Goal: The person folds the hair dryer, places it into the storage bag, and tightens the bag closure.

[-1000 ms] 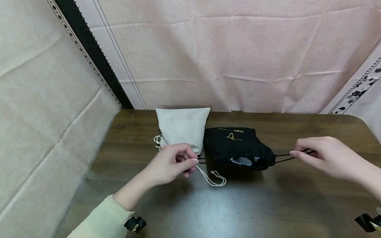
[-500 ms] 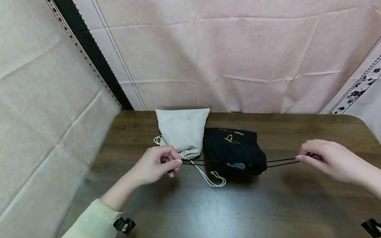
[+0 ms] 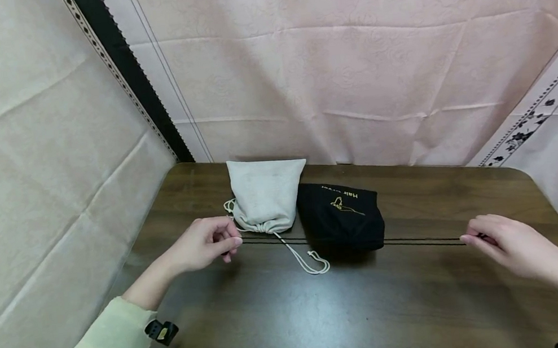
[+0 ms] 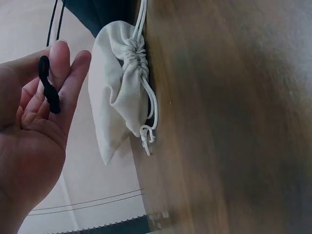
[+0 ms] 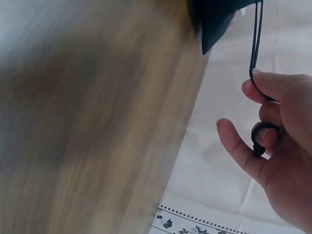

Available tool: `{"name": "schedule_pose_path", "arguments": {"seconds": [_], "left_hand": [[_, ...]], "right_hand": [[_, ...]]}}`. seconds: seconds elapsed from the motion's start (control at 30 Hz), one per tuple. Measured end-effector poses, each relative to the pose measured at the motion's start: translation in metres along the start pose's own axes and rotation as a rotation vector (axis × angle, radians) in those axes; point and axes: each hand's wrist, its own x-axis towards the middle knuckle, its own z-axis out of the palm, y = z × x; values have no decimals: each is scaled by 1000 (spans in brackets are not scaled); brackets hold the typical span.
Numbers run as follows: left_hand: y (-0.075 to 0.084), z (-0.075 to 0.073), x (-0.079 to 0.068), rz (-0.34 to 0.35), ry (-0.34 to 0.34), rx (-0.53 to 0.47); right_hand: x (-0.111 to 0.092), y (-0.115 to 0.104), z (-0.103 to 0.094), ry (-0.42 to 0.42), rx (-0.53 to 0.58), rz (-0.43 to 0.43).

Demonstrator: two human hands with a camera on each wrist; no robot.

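A black drawstring bag [image 3: 340,215] with gold lettering and a gold drawing lies at the middle of the table, its gathered mouth toward me. Black cords run out taut from both its sides. My left hand [image 3: 209,241] pinches the left cord between thumb and fingers; the knotted cord end [image 4: 48,85] hangs against the fingers in the left wrist view. Far to the right, my right hand [image 3: 508,243] pinches the right cord [image 5: 256,41], whose knotted end loops by the curled fingers. Just left of the black bag sits a cream drawstring bag [image 3: 268,193], cinched shut, behind the left cord.
The cream bag's white cord [image 3: 304,259] trails forward on the brown wooden table [image 3: 295,325], crossing the black cord's line. Pale cloth [image 3: 350,76] hangs along the table's back edge, with more cloth at the left and right sides.
Both hands have moved apart, left hand leftward and right hand rightward and nearer. The black bag's mouth has drawn together and the cords have lengthened; its pale contents no longer show.
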Motion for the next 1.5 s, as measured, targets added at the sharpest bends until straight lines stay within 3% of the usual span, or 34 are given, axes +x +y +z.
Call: {"name": "schedule_pose_path", "arguments": {"seconds": [0.27, 0.5, 0.8, 0.93, 1.17, 1.33, 1.5], "left_hand": [[-4, 8, 4, -4, -10, -14], [-2, 19, 13, -19, 44, -9], [10, 38, 29, -54, 133, -102], [15, 53, 36, -71, 137, -152], [27, 88, 48, -118, 53, -270], [28, 99, 49, -71, 53, -112], [26, 99, 45, -9, 81, 33]], "right_hand": [[-5, 3, 10, -13, -4, 26], [0, -3, 15, -4, 61, 90], [14, -12, 23, -6, 200, 190], [21, -24, 34, -65, 338, 222], [38, -47, 52, -248, 550, 276], [48, -51, 61, -334, 718, 407], [50, -48, 72, -393, 879, 540]]}}
